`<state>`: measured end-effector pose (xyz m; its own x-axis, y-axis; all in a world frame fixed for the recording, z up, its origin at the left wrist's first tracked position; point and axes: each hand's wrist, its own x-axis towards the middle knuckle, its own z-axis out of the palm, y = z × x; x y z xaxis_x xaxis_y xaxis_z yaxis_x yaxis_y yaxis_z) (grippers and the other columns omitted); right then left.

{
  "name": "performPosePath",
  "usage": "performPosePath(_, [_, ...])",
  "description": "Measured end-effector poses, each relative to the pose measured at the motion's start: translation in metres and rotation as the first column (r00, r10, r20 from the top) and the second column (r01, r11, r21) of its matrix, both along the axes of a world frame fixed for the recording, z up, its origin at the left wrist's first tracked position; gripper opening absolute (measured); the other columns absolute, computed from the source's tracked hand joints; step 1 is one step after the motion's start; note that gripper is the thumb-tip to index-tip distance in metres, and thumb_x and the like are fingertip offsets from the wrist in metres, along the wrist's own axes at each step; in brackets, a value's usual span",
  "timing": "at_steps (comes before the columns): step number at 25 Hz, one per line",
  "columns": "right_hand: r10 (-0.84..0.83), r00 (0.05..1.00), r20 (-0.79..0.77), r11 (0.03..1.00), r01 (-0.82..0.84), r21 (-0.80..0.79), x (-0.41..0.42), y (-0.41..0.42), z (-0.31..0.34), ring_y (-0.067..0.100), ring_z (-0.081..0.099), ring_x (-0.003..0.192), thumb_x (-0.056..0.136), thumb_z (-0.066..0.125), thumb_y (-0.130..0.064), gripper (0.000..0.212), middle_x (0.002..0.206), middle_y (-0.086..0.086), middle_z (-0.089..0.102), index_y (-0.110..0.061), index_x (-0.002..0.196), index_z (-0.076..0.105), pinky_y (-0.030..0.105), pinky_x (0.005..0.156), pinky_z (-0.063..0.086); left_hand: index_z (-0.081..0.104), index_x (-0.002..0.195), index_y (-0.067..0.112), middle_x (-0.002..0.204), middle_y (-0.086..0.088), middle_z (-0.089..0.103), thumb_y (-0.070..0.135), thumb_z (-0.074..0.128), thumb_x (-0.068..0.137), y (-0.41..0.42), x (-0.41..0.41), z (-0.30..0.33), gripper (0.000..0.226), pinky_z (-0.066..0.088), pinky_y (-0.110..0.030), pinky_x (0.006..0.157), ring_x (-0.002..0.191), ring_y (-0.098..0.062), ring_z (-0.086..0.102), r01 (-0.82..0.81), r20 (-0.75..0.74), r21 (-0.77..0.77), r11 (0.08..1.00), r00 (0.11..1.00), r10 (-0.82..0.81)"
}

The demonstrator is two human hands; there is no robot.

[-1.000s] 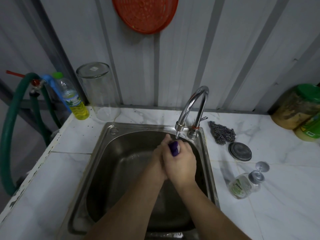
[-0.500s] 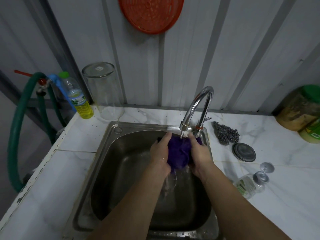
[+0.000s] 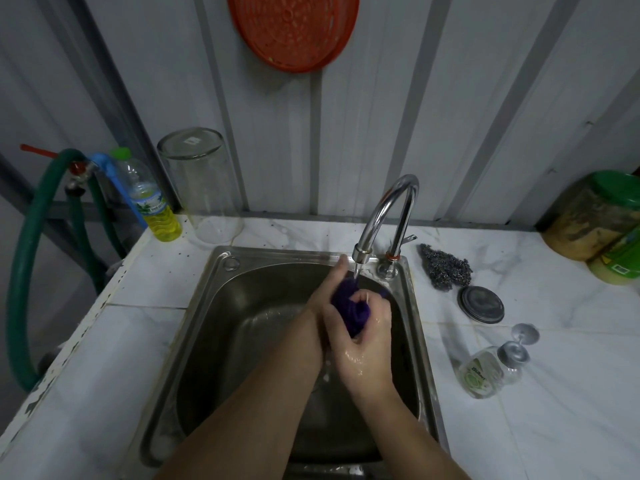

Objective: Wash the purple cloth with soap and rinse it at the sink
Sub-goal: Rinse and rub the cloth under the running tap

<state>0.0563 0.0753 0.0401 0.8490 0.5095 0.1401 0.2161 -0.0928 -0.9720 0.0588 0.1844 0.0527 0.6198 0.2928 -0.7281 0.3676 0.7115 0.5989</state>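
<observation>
The purple cloth (image 3: pixel 351 308) is bunched into a wet wad under the chrome tap (image 3: pixel 384 216), where a thin stream of water runs onto it. My left hand (image 3: pixel 327 287) presses against its left side, fingers pointing up toward the spout. My right hand (image 3: pixel 367 344) is wet and wraps the cloth from the right and below. Both hands are over the steel sink (image 3: pixel 221 306). A clear soap bottle (image 3: pixel 485 368) lies on its side on the counter to the right of the sink.
A steel scourer (image 3: pixel 446 266) and a round metal lid (image 3: pixel 480 304) lie right of the tap. Green-lidded jars (image 3: pixel 595 220) stand at far right. An upturned glass jar (image 3: pixel 201 192), a yellow-liquid bottle (image 3: pixel 152 202) and a green hose (image 3: pixel 24 271) are at left.
The cloth was spread between both hands half a second ago; now it is squeezed back into a tight wad, with my right hand closed around it lower down.
</observation>
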Motion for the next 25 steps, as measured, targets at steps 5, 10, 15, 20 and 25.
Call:
performPosePath(5, [-0.146, 0.957, -0.25, 0.979, 0.176, 0.101, 0.017, 0.011, 0.0, 0.008, 0.068, 0.08, 0.083, 0.08, -0.029, 0.021, 0.09, 0.001, 0.068, -0.029, 0.088, 0.06, 0.023, 0.072, 0.056, 0.062, 0.118, 0.011, 0.092, -0.006, 0.067, 0.023, 0.068, 0.093, -0.014, 0.012, 0.007, 0.028, 0.046, -0.026, 0.056, 0.074, -0.017, 0.063, -0.142, -0.151, 0.253, 0.957, 0.971, 0.184])
performPosePath(10, [-0.269, 0.884, -0.382, 0.959, 0.281, -0.026, 0.045, 0.034, 0.002, 0.023, 0.066, 0.065, 0.084, 0.07, -0.016, 0.01, 0.071, 0.006, 0.069, -0.011, 0.079, 0.063, 0.035, 0.061, 0.055, 0.062, 0.102, 0.006, 0.088, -0.013, 0.069, -0.001, 0.06, 0.083, -0.025, 0.008, 0.003, 0.021, 0.056, -0.03, 0.059, 0.07, -0.024, 0.067, -0.439, 0.024, 0.31, 0.843, 0.891, 0.454])
performPosePath(15, [-0.142, 0.552, -0.821, 0.986, 0.151, -0.069, 0.064, 0.037, 0.007, 0.03, 0.072, 0.071, 0.089, 0.064, -0.018, 0.014, 0.084, 0.013, 0.075, -0.008, 0.097, 0.07, 0.042, 0.066, 0.062, 0.061, 0.096, 0.015, 0.089, -0.01, 0.068, 0.007, 0.061, 0.086, -0.031, -0.002, 0.012, 0.013, 0.059, -0.031, 0.058, 0.073, -0.022, 0.069, -0.394, 0.048, 0.388, 0.833, 0.912, 0.408])
performPosePath(20, [-0.059, 0.758, -0.649, 0.987, 0.144, 0.078, 0.062, 0.027, 0.003, 0.028, 0.072, 0.102, 0.094, 0.068, -0.028, 0.011, 0.114, 0.013, 0.072, -0.025, 0.105, 0.066, 0.044, 0.09, 0.061, 0.061, 0.11, 0.021, 0.11, -0.012, 0.068, 0.027, 0.068, 0.092, -0.021, 0.007, 0.006, 0.021, 0.062, -0.052, 0.084, 0.096, -0.033, 0.07, -0.488, 0.054, 0.082, 0.869, 0.873, 0.485])
performPosePath(25, [0.057, 0.995, -0.084, 0.997, -0.051, 0.062, 0.009, -0.001, 0.0, -0.005, 0.056, 0.113, 0.094, 0.066, -0.013, 0.027, 0.122, -0.009, 0.057, -0.032, 0.114, 0.066, 0.009, 0.094, 0.046, 0.062, 0.118, 0.005, 0.107, -0.018, 0.071, 0.028, 0.071, 0.09, 0.002, 0.019, 0.005, 0.037, 0.058, -0.038, 0.068, 0.09, -0.032, 0.071, -0.447, -0.005, 0.104, 0.889, 0.893, 0.45])
